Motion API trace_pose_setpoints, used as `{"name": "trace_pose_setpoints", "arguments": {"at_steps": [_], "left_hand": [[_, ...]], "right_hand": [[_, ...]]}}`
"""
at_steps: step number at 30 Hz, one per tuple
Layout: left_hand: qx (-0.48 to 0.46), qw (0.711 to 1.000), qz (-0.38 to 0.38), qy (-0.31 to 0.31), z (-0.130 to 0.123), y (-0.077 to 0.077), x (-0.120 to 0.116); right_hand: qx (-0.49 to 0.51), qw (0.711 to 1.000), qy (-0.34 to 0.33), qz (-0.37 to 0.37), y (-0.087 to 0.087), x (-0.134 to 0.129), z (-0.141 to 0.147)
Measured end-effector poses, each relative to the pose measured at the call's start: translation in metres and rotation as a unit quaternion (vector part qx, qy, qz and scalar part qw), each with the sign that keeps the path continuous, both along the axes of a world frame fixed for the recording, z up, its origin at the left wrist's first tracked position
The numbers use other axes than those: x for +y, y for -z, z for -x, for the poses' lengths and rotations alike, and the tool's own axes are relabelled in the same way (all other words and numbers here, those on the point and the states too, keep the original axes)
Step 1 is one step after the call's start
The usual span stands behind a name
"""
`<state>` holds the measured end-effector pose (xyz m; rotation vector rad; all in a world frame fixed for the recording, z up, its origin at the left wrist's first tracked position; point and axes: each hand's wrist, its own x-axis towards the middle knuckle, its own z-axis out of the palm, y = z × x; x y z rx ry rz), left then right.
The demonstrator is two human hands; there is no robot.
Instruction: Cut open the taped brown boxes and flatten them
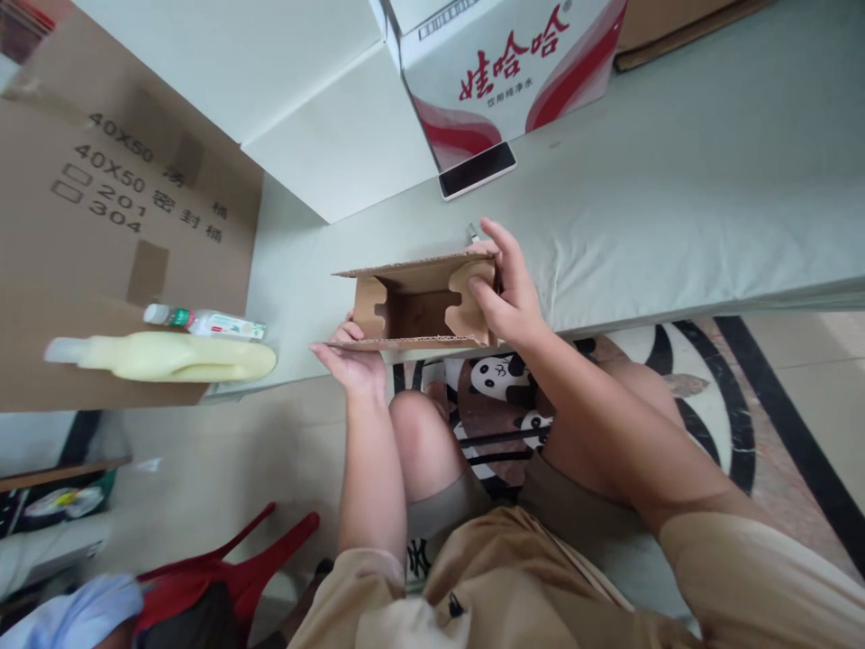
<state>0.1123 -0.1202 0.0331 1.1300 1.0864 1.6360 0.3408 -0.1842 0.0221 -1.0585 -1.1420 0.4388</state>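
Between both hands is a small brown cardboard box [425, 342] with its open side facing me. The inside looks bare, and its two short notched flaps fold inward. My left hand [355, 361] supports the box from below at its left end, fingers partly hidden behind it. On the right end, my right hand [506, 288] grips the side, thumb at the notched flap and index finger raised along the outer wall. A small metal-tipped object [473, 233] shows just behind the box by my right fingers; its kind cannot be made out.
A phone [478, 171] lies on the pale green cloth [676, 180] before a red-and-white carton [506, 81]. To the left are a yellow bottle [176, 356], a smaller drink bottle [209, 323] and a large cardboard carton [122, 180]. A red chair [236, 568] stands at lower left.
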Motion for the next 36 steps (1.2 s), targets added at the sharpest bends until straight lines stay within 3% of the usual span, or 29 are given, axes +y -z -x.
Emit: {"name": "trace_pose_setpoints", "arguments": {"at_steps": [7, 10, 15, 19, 28, 33, 36], "left_hand": [[-0.004, 0.999, -0.035, 0.033, -0.019, 0.001, 0.009], [0.012, 0.999, -0.046, 0.016, -0.024, 0.001, 0.016], [0.075, 0.997, -0.017, -0.009, -0.018, 0.007, 0.023], [0.116, 0.993, -0.017, 0.018, -0.012, 0.010, 0.021], [0.117, 0.992, 0.009, 0.038, -0.009, 0.011, 0.023], [0.067, 0.997, 0.045, 0.011, 0.008, 0.010, 0.030], [0.006, 0.996, 0.093, -0.006, 0.020, 0.006, 0.035]], "right_hand": [[0.059, 0.998, -0.013, -0.027, 0.000, 0.004, -0.003], [0.086, 0.996, -0.003, -0.036, 0.001, 0.004, -0.004], [0.080, 0.996, 0.043, -0.017, 0.001, 0.005, -0.001], [0.066, 0.995, 0.069, -0.005, 0.000, 0.005, 0.001], [0.072, 0.996, 0.057, -0.012, 0.006, -0.002, -0.005], [0.105, 0.986, 0.083, 0.101, 0.024, 0.002, -0.011], [0.109, 0.975, 0.038, 0.190, 0.030, 0.004, -0.010]]}}
